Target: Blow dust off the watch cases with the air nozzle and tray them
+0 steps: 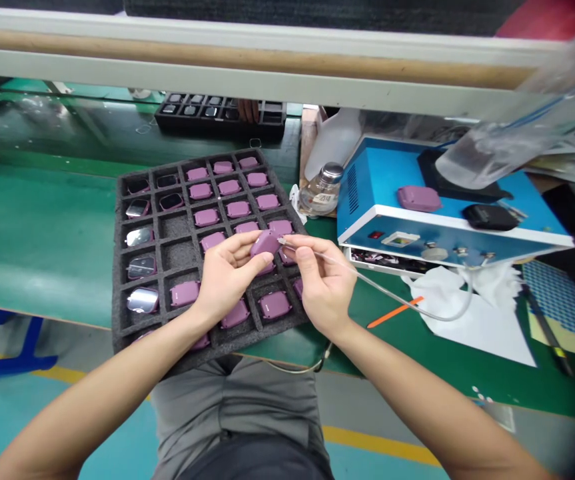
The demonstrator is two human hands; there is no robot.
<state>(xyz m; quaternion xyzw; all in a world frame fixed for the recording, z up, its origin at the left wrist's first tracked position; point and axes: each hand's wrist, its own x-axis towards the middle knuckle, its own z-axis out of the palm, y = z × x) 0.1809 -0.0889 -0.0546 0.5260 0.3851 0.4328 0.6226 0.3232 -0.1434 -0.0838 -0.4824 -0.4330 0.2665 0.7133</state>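
My left hand (230,270) grips a purple watch case (266,245) between thumb and fingers, above a black foam tray (180,255). Pinched in my right hand (324,280) is the end of a clear thin tube (387,291), its tip at the right side of the case. Whether the tip touches the case I cannot tell. Purple cases (274,305) lie in many of the tray's compartments. Pieces with dark or shiny faces (142,300) fill much of its left column. Two compartments in the second column hold nothing.
At the right stands a blue machine (417,230) with a purple case (418,198) on top. A glass jar (322,190), an orange stick (396,312) and white paper (477,330) are near it. Another black tray (220,127) with a person's fingers (248,111) is behind. A shelf edge crosses above.
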